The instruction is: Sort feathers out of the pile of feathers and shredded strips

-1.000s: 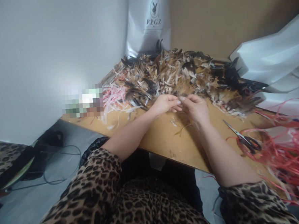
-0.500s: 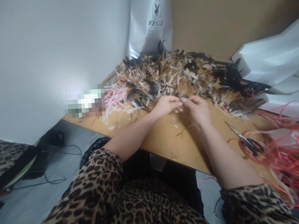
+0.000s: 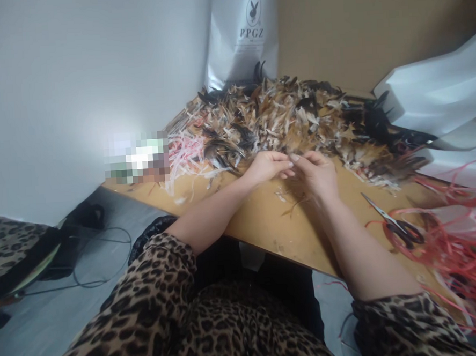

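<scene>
My left hand (image 3: 266,165) and my right hand (image 3: 317,173) meet fingertip to fingertip over the front edge of a feather pile. Thumbs and forefingers of both are pinched closed. Whatever lies between them is too small and hidden to make out; brown fluff just behind the fingertips blends into the heap. The feather pile (image 3: 274,111) is brown, black and whitish, spread across the back of the wooden table (image 3: 260,219). A few loose feather scraps (image 3: 290,208) lie below my hands.
Black-handled scissors (image 3: 392,221) lie right of my right forearm, beside tangled red plastic strips (image 3: 463,245). Pink and white strips (image 3: 186,151) sit left of the feathers. A white printed bag (image 3: 241,43) stands behind; another white bag (image 3: 438,90) is at right.
The whole view has shifted slightly, so things sit a little farther right. My hands keep nearly the same pinched pose, with only tiny finger movement.
</scene>
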Available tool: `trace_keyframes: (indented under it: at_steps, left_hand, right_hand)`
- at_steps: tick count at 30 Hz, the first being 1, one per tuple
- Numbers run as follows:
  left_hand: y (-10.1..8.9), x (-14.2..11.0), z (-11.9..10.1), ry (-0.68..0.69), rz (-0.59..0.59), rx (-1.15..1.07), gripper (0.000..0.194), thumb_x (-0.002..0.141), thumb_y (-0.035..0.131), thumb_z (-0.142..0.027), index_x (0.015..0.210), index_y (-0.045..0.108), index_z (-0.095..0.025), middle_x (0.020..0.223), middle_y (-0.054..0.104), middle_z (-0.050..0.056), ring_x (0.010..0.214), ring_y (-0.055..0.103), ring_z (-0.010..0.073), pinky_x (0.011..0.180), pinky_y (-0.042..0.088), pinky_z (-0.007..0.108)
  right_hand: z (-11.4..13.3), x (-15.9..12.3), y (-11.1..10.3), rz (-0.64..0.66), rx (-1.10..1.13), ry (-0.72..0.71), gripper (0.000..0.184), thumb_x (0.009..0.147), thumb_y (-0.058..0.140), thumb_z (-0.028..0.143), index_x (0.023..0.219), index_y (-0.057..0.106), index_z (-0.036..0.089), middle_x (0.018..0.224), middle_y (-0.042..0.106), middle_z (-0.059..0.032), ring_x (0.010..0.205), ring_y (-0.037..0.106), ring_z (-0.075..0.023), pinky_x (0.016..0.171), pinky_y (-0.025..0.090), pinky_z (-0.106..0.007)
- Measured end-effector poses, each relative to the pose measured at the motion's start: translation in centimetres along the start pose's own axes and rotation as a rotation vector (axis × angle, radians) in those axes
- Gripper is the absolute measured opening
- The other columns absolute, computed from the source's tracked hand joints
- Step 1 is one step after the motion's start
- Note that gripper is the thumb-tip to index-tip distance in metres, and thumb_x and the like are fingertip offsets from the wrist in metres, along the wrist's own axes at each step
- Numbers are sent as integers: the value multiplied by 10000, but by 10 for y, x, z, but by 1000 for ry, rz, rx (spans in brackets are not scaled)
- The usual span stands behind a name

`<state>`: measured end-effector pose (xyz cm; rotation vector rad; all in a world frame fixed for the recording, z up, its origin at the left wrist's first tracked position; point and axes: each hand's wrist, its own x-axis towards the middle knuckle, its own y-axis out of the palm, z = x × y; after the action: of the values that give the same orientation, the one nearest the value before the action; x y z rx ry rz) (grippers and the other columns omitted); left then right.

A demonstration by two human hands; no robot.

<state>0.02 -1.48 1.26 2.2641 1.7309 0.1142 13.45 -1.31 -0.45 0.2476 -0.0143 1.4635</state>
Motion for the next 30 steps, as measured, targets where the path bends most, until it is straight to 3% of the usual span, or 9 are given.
trace_keyframes:
  at_steps: [13, 23, 30]
  left_hand:
    - [-3, 2, 4, 25, 38, -22, 51, 785, 629, -50, 752, 665, -66, 621, 672, 46, 578, 646, 91, 626, 499, 215]
    - [-3, 0, 0, 7, 37, 87, 119, 806, 601, -43, 700, 640, -79, 560, 656, 21, 497, 599, 63, 601, 493, 199]
    - [-1, 0, -2, 2, 39, 90, 106, 812, 587, -37, 736, 653, -68, 637, 686, 47, 552, 636, 82, 573, 488, 194]
  right_hand:
    - [1, 0, 1, -3, -41, 2, 285, 590, 812, 346, 595, 572, 194, 565, 590, 51, 506, 529, -99, 507, 423, -227]
    - [9, -1, 0, 29, -125, 10, 288, 596, 805, 360, 592, 577, 184, 539, 574, 47, 486, 516, -88, 492, 424, -219]
    - [4, 2, -4, 38, -65, 12, 271, 594, 821, 314, 596, 582, 187, 558, 595, 51, 508, 543, -93, 516, 438, -223]
